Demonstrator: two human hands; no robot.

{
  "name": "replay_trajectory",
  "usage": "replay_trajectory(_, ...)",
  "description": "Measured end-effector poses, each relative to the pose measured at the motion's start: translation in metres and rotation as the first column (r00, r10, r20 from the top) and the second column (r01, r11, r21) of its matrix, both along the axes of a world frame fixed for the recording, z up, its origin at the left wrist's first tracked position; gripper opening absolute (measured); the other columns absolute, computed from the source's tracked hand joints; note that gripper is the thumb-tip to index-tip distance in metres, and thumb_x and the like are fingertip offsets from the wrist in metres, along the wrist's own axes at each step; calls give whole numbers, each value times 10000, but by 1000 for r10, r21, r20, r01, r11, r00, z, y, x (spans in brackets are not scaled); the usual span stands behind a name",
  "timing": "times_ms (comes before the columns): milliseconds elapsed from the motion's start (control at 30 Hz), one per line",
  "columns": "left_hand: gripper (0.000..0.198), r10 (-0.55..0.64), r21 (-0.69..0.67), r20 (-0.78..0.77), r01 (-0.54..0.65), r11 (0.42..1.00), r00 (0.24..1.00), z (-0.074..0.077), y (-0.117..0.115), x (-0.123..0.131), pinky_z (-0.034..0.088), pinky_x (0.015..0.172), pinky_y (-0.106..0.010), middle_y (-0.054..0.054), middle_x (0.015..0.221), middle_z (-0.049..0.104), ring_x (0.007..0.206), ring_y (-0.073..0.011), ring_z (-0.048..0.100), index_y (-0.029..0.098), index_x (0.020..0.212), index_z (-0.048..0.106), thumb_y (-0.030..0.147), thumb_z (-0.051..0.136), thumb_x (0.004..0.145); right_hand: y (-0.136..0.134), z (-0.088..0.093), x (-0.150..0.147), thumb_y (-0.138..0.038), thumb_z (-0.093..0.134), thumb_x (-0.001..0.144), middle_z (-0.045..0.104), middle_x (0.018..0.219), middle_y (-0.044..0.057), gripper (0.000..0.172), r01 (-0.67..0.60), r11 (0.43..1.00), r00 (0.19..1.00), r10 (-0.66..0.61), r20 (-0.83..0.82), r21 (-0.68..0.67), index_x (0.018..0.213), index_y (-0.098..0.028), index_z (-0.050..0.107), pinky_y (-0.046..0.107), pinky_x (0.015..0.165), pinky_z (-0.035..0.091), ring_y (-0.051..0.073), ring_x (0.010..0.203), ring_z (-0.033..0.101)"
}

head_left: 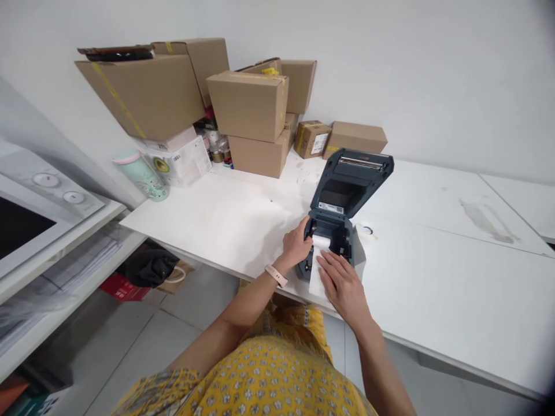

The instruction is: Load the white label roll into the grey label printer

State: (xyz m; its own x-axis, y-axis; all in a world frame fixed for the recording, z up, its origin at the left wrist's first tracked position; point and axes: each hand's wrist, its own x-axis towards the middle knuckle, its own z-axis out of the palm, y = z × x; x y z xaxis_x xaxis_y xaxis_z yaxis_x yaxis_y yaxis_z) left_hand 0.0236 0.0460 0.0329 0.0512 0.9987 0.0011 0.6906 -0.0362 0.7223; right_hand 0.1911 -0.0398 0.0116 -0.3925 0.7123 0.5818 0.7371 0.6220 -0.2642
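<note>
A dark label printer [328, 222] stands near the front edge of the white table, its lid [353, 179] raised. Inside sits a small white paper roll [321, 241], and a strip of label paper [318, 282] runs from it over the printer's front. My left hand [297, 244], with a pink band at the wrist, is closed around the printer's left rim, fingertips close to the roll. My right hand [340, 283] lies over the strip with its fingers stretched out, touching the paper. Its thumb is partly hidden.
Cardboard boxes [247, 107] are stacked along the wall at the back left. A mint tumbler [141, 176] stands beside a white box [184, 164]. To the far left is a white microwave [39, 202] on a shelf. The table [433, 277] extends to the right.
</note>
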Motion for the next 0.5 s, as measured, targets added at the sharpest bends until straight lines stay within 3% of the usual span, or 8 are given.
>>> replay_trajectory(267,713,9,-16,38,-8,1000,999,4,-2,1,426,1114,-432,-32,1465,628,1297,-290,613,292,1582,349,186,515,896,-9,-2,-3,-215,554,1007,687,1382,72,374,46,997,997,-49,57,61,1375,-221,620,524,1087,489,278,1262,651)
replay_trajectory(500,702,6,2,40,-6,1000,999,-1,0,0,449,1092,-426,-30,1477,618,1290,-298,618,285,1581,352,222,519,903,-10,-3,-4,-192,579,992,696,1368,78,365,45,994,997,-50,52,94,1354,-201,628,497,1075,507,272,1250,660)
